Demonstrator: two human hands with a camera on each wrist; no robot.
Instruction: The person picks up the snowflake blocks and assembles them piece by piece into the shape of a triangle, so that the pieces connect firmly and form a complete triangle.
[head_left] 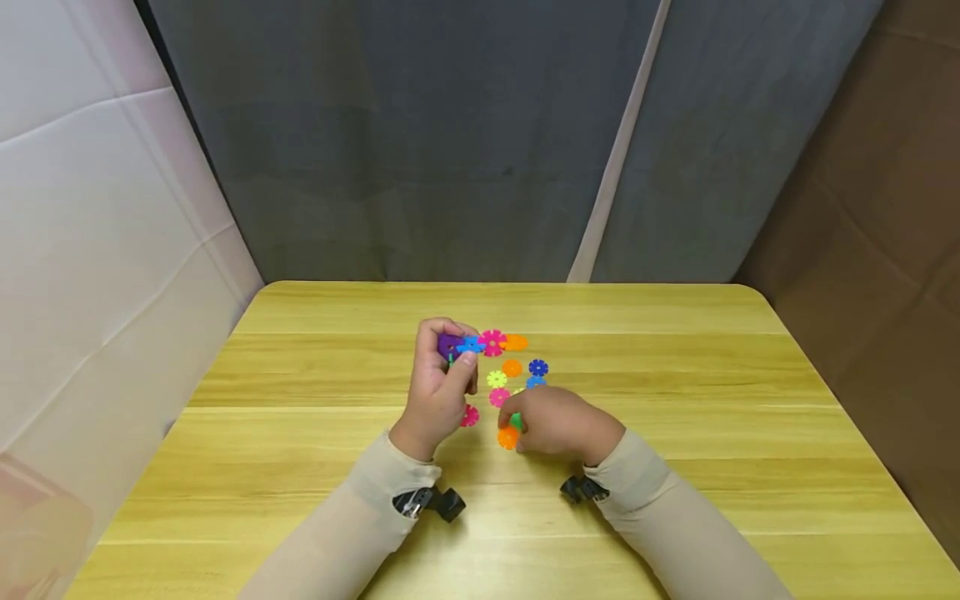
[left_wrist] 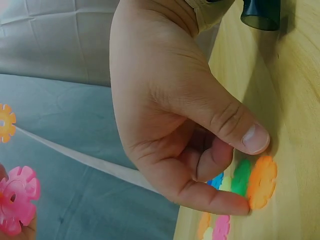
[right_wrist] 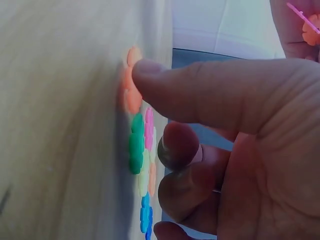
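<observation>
On table (head_left: 675,467), left hand (head_left: 438,387) grips half-hidden flower chain (head_left: 483,342), right hand (head_left: 558,423) pinches orange disc (head_left: 507,437).

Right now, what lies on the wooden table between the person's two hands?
In the head view, a pink flower-shaped plastic disc lies flat on the yellow wooden table between the left hand and the right hand.

The head view looks forward and down over the wooden surface (head_left: 675,433), taking in both sleeves. Each wrist view sits very close at surface level, beside the orange disc (head_left: 507,437) (left_wrist: 261,182) (right_wrist: 131,90), which all three views share.
</observation>
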